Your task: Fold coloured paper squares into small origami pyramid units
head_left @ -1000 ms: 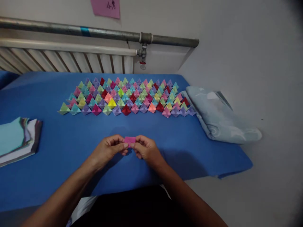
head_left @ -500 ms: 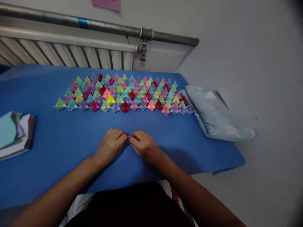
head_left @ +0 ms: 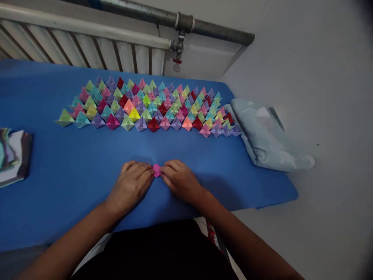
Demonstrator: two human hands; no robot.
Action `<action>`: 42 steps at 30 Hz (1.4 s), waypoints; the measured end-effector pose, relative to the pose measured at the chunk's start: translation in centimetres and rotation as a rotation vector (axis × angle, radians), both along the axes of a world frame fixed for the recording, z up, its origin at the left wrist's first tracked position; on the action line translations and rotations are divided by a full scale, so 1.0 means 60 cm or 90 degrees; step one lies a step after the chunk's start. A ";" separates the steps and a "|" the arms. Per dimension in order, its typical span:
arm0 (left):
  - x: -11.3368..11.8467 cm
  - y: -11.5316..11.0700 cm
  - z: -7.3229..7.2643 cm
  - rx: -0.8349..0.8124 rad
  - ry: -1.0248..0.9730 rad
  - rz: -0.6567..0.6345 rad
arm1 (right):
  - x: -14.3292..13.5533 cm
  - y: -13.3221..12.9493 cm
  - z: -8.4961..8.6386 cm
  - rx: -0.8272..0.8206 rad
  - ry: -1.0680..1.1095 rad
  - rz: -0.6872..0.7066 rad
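Observation:
Between my fingertips, near the middle of the blue table (head_left: 87,155), is a small piece of folded bright pink paper (head_left: 157,170). My left hand (head_left: 131,184) pinches its left side, while my right hand (head_left: 180,178) grips the right side. Both hands rest low, close to the tabletop. Beyond them stand rows of small folded paper boats (head_left: 141,124) in pink, purple, green, blue, red, yellow and orange, packed closely together.
At the left edge lies a stack of coloured paper sheets (head_left: 17,155). A folded pale blue cloth (head_left: 256,140) with something flat on top sits at the right end of the table. Behind are a white radiator (head_left: 84,29) and a metal pipe (head_left: 218,32) with a red-handled valve.
The fingertips have moved apart slightly, so more of the pink paper shows between them. The camera view has shifted a little, and the table's far items appear higher.

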State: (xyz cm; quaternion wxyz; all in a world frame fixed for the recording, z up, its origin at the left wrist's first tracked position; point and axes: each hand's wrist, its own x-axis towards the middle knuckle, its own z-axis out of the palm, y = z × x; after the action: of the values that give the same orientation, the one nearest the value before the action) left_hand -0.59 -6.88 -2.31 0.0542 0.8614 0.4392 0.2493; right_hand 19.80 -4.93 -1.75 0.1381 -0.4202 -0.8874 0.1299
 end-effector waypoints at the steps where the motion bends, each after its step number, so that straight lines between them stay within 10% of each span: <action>1: 0.000 0.001 0.000 -0.002 -0.005 0.001 | 0.001 0.001 -0.001 -0.004 0.007 -0.004; 22: 0.001 0.053 0.038 -0.344 -0.091 0.058 | -0.019 0.033 0.045 -0.211 0.026 -0.103; 42: 0.004 0.075 0.030 -0.390 -0.101 0.055 | -0.016 0.043 0.039 -0.273 0.072 -0.141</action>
State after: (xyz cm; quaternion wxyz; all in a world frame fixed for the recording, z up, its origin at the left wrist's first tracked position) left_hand -0.35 -2.36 -0.52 0.3344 0.7634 0.5244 0.1742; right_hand 18.84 -2.38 0.60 0.1084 -0.5264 -0.7791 0.3226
